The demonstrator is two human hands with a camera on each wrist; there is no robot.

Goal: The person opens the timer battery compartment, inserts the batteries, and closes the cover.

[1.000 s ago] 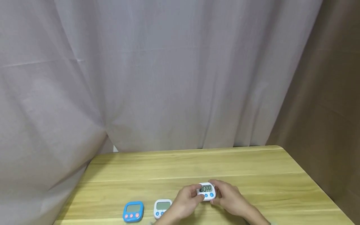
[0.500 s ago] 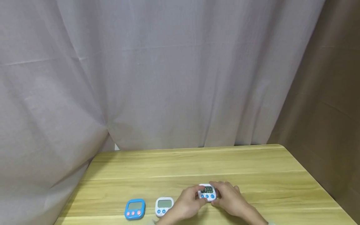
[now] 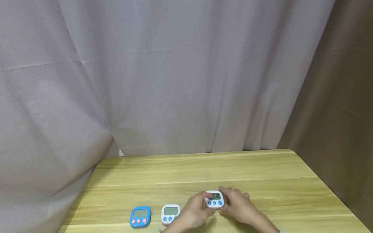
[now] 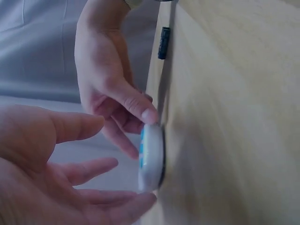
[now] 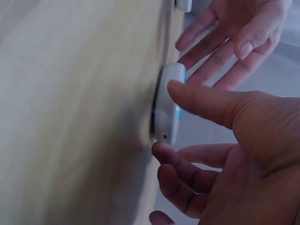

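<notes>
A white digital timer point(image 3: 215, 199) with blue buttons and zeros on its display lies at the table's front middle. My right hand point(image 3: 237, 205) pinches its right end, thumb at the near edge and a finger at the far edge. From the left comes my left hand point(image 3: 194, 210), one finger reaching across the display's left part in the head view. In the left wrist view the left thumb point(image 4: 79, 126) stands apart from the timer point(image 4: 152, 157), while a fingertip meets its end. Left of the hands lie a second white timer point(image 3: 171, 212) and a blue timer point(image 3: 140, 216) with pink buttons.
The wooden table point(image 3: 180, 171) runs back to a grey curtain point(image 3: 175, 97). A brown curtain point(image 3: 335, 129) hangs along the right side. A small dark object point(image 4: 164, 43) sits near the table edge in the left wrist view; its kind is unclear.
The left thumb has come off the timer's lower left button. The timer now lies straighter, its buttons more fully visible. The right hand keeps its place at the right end.
</notes>
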